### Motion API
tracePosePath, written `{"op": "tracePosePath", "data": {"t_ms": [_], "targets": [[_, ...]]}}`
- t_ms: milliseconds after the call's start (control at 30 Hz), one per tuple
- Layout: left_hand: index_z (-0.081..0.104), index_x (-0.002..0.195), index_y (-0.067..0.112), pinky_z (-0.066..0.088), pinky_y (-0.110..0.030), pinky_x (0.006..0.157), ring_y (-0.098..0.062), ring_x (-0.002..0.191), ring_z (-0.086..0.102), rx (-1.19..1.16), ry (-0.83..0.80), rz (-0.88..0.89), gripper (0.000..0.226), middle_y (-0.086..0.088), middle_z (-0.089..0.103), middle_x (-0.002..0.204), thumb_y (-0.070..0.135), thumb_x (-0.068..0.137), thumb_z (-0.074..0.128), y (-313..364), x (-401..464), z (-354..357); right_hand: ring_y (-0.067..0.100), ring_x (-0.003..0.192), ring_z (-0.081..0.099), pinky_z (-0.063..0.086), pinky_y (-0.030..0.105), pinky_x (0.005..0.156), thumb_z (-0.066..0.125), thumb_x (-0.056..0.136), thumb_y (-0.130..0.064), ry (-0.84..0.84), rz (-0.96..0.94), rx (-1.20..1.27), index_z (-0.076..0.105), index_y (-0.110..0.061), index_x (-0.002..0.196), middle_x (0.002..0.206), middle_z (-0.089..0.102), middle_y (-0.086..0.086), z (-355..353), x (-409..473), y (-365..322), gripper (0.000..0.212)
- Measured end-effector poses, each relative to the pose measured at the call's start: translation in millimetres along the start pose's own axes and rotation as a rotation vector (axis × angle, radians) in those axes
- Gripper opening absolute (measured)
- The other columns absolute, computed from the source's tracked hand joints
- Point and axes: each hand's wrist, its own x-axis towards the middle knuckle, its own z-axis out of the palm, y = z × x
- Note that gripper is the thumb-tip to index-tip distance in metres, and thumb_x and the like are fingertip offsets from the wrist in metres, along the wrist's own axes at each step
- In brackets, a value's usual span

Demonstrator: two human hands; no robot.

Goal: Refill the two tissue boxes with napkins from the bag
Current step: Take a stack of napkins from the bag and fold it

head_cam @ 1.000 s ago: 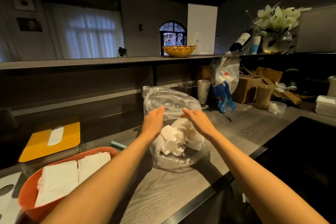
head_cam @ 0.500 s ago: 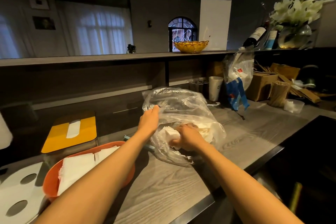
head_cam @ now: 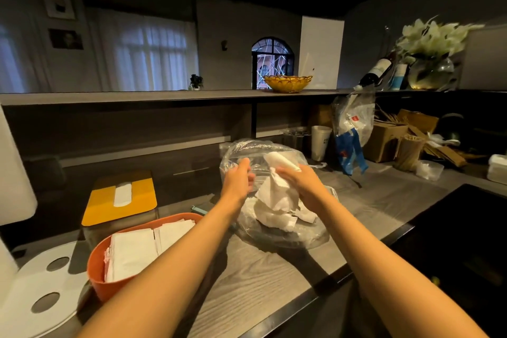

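A clear plastic bag (head_cam: 288,236) of white napkins lies on the grey counter at the middle. My right hand (head_cam: 299,184) grips a bunch of white napkins (head_cam: 277,197) and holds it above the bag's opening. My left hand (head_cam: 237,181) holds the bag's left rim. An open orange tissue box (head_cam: 98,280) at the lower left holds stacked white napkins (head_cam: 137,250). A yellow lid (head_cam: 120,197) with a white napkin in its slot sits behind it, over a clear box.
A white disc with round holes (head_cam: 41,291) lies at the far left. At the back right stand a paper cup (head_cam: 320,143), a hanging bag (head_cam: 352,129), cardboard boxes (head_cam: 386,140) and small containers. A dark panel (head_cam: 461,239) fills the right side.
My right hand went into the bag, took hold of napkins, and has lifted them up out of the opening. My left hand stayed on the bag's rim.
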Motion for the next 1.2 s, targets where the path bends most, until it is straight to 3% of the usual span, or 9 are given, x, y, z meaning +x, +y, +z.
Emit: {"op": "tracePosePath", "data": {"t_ms": [67, 200, 300, 500, 567, 700, 833, 967, 1200], "targets": [[0.055, 0.121, 0.012, 0.047, -0.035, 0.095, -0.028, 0.115, 0.056, -0.101, -0.104, -0.12, 0.044, -0.01, 0.059, 0.12, 0.048, 0.105, 0.036, -2.7, -12.8, 8.6, 0.023, 0.075, 0.066, 0.054, 0.032, 0.064, 0.064, 0.092, -0.016, -0.003, 0.122, 0.222, 0.063, -0.006, 0.106, 0.09, 0.069, 0.013, 1.4, -5.9, -5.2, 0.017], [0.07, 0.101, 0.023, 0.046, -0.043, 0.104, -0.023, 0.106, 0.064, -0.142, -0.164, -0.186, 0.04, -0.004, 0.072, 0.107, 0.055, 0.099, 0.045, -19.1, -33.0, 20.4, 0.028, 0.067, 0.07, 0.059, 0.04, 0.067, 0.066, 0.091, -0.017, 0.029, 0.362, 0.448, 0.066, 0.001, 0.102, 0.08, 0.072, 0.016, 8.0, -13.8, -1.1, 0.02], [0.067, 0.101, 0.028, 0.047, -0.048, 0.105, -0.026, 0.11, 0.064, -0.104, -0.143, -0.234, 0.029, -0.003, 0.071, 0.108, 0.053, 0.096, 0.053, -34.2, -39.3, 17.8, 0.035, 0.087, 0.07, 0.055, 0.053, 0.086, 0.073, 0.085, -0.022, 0.067, 0.473, 0.438, 0.066, 0.0, 0.108, 0.095, 0.073, 0.02, 10.2, -17.6, 10.3, 0.032], [0.061, 0.129, 0.018, 0.049, -0.049, 0.104, -0.027, 0.11, 0.066, -0.182, -0.06, -0.303, 0.065, -0.007, 0.07, 0.12, 0.059, 0.079, 0.065, -73.1, -35.0, 11.1, 0.036, 0.096, 0.063, 0.048, 0.052, 0.098, 0.062, 0.094, -0.031, 0.111, 0.587, 0.373, 0.06, 0.0, 0.111, 0.11, 0.066, 0.021, 17.5, -36.5, 21.7, 0.035], [0.058, 0.122, 0.02, 0.048, -0.045, 0.105, -0.025, 0.113, 0.063, -0.123, -0.072, -0.285, 0.044, -0.005, 0.066, 0.12, 0.053, 0.092, 0.056, -66.4, -44.9, 9.4, 0.036, 0.089, 0.068, 0.052, 0.055, 0.091, 0.072, 0.086, -0.027, 0.199, 0.54, 0.461, 0.062, -0.002, 0.11, 0.105, 0.069, 0.019, 10.8, -23.6, 40.3, 0.037], [0.057, 0.129, 0.019, 0.05, -0.039, 0.099, -0.022, 0.113, 0.06, 0.062, -0.142, -0.235, 0.033, -0.006, 0.063, 0.122, 0.036, 0.104, 0.046, -66.3, -47.0, 3.9, 0.037, 0.083, 0.073, 0.058, 0.058, 0.076, 0.087, 0.05, -0.025, 0.287, 0.457, 0.538, 0.056, -0.005, 0.129, 0.104, 0.072, 0.018, -13.7, 46.4, 107.2, 0.087], [0.063, 0.127, 0.013, 0.047, -0.029, 0.081, -0.018, 0.105, 0.058, 0.279, -0.163, -0.174, 0.035, -0.005, 0.062, 0.122, 0.033, 0.1, 0.056, -65.5, -44.5, 4.6, 0.033, 0.089, 0.071, 0.059, 0.052, 0.08, 0.076, 0.079, -0.017, 0.371, 0.357, 0.494, 0.052, 0.0, 0.128, 0.109, 0.068, 0.018, -4.1, -8.1, 39.9, 0.057], [0.067, 0.113, 0.008, 0.048, -0.027, 0.062, -0.015, 0.087, 0.061, 0.357, -0.178, -0.189, 0.024, -0.005, 0.066, 0.106, 0.024, 0.095, 0.065, -63.6, -42.8, 5.8, 0.03, 0.091, 0.066, 0.058, 0.046, 0.081, 0.069, 0.087, -0.012, 0.423, 0.284, 0.423, 0.053, 0.0, 0.123, 0.106, 0.064, 0.016, -4.5, -12.1, 28.0, 0.041], [0.057, 0.105, 0.002, 0.053, -0.038, 0.072, -0.028, 0.083, 0.064, -0.11, -0.002, -0.37, 0.01, -0.013, 0.064, 0.089, 0.003, 0.098, 0.051, -47.9, -31.5, 19.2, 0.025, 0.083, 0.064, 0.055, 0.035, 0.069, 0.066, 0.09, -0.016, 0.432, 0.18, 0.334, 0.058, -0.002, 0.112, 0.095, 0.064, 0.012, -3.0, -7.0, 30.6, 0.028]]}}
